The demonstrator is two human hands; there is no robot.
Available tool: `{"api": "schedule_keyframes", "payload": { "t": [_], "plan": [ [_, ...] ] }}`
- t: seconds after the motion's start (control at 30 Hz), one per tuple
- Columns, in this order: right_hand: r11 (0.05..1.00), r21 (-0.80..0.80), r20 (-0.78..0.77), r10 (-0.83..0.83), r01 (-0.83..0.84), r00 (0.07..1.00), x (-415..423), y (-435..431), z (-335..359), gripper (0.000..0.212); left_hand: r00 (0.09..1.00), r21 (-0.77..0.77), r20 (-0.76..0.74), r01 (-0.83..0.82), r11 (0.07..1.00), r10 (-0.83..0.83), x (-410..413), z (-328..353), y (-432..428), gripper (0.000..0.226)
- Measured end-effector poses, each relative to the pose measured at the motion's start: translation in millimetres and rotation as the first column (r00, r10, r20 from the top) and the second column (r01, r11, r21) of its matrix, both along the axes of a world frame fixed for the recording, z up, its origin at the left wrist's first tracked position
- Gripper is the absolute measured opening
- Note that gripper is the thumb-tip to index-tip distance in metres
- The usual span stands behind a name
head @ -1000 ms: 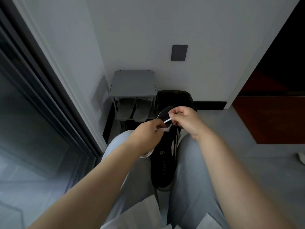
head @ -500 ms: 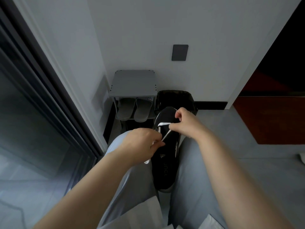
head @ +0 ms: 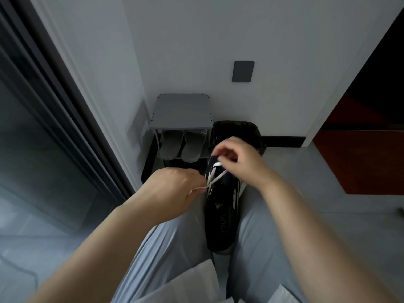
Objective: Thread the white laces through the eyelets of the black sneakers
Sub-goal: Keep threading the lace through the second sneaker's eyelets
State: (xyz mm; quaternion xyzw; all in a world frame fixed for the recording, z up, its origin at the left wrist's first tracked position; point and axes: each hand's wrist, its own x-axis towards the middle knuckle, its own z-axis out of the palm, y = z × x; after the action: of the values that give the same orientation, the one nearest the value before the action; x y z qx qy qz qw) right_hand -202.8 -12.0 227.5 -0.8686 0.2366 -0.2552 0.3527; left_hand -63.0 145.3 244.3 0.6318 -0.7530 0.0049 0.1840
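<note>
A black sneaker (head: 220,217) with white markings lies wedged between my two thighs, toe end pointing away from me. A white lace (head: 216,177) runs across its front eyelets. My left hand (head: 172,191) pinches one stretch of the lace just left of the shoe and holds it taut. My right hand (head: 238,159) sits over the far end of the sneaker, fingers curled, pinching the lace at the shoe's upper. The eyelets under my right hand are hidden.
A small grey shoe rack (head: 181,112) with a pair of grey slippers (head: 181,146) stands against the wall ahead. A black bag (head: 238,130) sits beside it. A dark sliding door (head: 43,127) runs along the left. White paper (head: 190,281) lies on my lap.
My left hand has pulled the lace down and leftward, drawing it taut. My right hand has shifted toward the shoe's toe end. The sneaker has stayed between my thighs.
</note>
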Motion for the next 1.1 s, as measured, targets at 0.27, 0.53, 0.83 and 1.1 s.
{"api": "schedule_keyframes", "payload": {
  "t": [0.27, 0.53, 0.83, 1.1],
  "plan": [
    [0.976, 0.085, -0.232, 0.215, -0.2, 0.949, 8, 7, -10, 0.049, 0.999, 0.006, -0.018, 0.05, 0.999, -0.05, 10, 14, 9, 0.031],
    [0.926, 0.369, -0.014, 0.09, -0.079, 0.996, -1, 8, 21, 0.041, 0.911, 0.259, -0.26, -0.254, 0.932, 0.321, 32, 22, 17, 0.03],
    [0.86, 0.443, 0.509, -0.008, -0.255, 0.861, -19, 11, 104, 0.032, 0.786, 0.466, -0.176, -0.465, 0.753, 0.593, 96, 21, 17, 0.013],
    [0.861, 0.462, 0.557, -0.467, 0.21, 0.687, -44, -9, 89, 0.036, 0.35, 0.336, -0.819, -0.349, 0.875, 0.454, 85, 40, 6, 0.029]
  ]
}}
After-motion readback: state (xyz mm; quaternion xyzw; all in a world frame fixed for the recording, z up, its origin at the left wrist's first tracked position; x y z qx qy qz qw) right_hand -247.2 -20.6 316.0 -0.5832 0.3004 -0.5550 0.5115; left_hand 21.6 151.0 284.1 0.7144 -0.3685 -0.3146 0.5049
